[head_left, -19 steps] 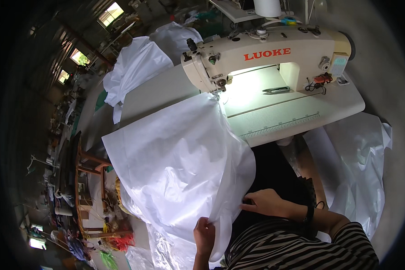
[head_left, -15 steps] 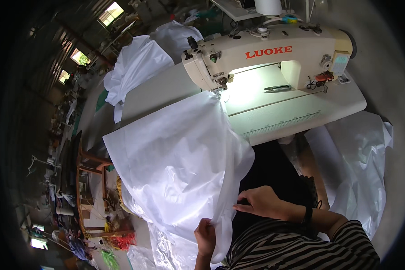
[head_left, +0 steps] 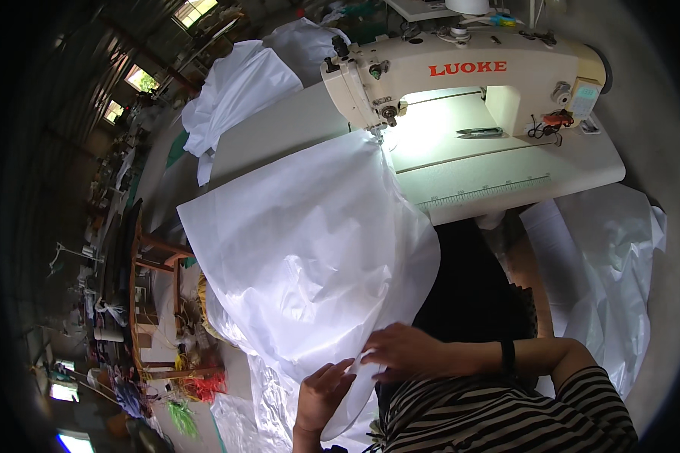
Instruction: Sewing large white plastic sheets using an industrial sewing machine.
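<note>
White sheet (head_left: 295,241) has its top corner under the left end of the machine (head_left: 468,53); the rest drapes off the table (head_left: 499,167) front, down to our hands. Our left hand (head_left: 323,392) pinches the near edge. Our right hand (head_left: 400,351) has its fingertips at the same edge, just beside; can't tell if they grip.

Risks, our read: a hard tug from here could drag the corner off line, since it seems trapped up there. Slick, creased stuff may slip our pinch, so edges could misalign. Hanging weight could pull it sideways. Loose folds near the corner might get caught under. Snips (head_left: 479,133) lie clear of it, low snag risk.
</note>
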Available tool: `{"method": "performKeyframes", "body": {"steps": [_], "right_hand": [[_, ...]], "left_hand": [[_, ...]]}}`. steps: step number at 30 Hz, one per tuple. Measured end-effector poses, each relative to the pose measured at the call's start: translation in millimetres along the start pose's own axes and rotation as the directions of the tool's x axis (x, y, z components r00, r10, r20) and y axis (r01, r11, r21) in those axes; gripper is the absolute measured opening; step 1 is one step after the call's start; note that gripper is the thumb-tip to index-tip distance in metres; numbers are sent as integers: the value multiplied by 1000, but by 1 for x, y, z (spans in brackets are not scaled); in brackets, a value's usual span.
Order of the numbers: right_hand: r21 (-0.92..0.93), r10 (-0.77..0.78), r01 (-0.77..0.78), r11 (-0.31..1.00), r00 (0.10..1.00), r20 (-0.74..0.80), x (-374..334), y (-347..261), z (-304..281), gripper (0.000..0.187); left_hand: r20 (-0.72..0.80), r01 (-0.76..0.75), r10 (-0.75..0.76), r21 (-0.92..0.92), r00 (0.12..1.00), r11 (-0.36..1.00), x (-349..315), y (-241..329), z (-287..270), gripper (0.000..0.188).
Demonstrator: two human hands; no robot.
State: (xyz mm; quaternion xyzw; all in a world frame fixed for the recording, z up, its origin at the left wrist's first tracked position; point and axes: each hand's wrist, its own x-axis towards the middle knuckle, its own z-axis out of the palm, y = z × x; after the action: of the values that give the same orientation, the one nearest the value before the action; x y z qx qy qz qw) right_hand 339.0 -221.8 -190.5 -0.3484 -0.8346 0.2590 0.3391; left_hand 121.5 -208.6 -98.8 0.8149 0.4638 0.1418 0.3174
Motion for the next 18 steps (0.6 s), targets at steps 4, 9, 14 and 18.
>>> {"method": "performKeyframes", "body": {"steps": [4,9,14,18], "right_hand": [[511,-387,112,852,792,472,9,-62,86,46],[447,-297,-116,887,598,744,23,-69,65,47],[-125,313,-289,949,910,271,3,-16,-16,53],[-327,395,-275,904,830,394,12,3,12,39]], "left_hand": [[145,-70,48,145,988,987,2,3,-21,23],[83,40,-62,241,995,970,-2,-26,-12,12],[-114,139,-124,133,986,981,-9,-36,2,16],[-199,7,10,88,980,996,-15,-28,23,20]]}}
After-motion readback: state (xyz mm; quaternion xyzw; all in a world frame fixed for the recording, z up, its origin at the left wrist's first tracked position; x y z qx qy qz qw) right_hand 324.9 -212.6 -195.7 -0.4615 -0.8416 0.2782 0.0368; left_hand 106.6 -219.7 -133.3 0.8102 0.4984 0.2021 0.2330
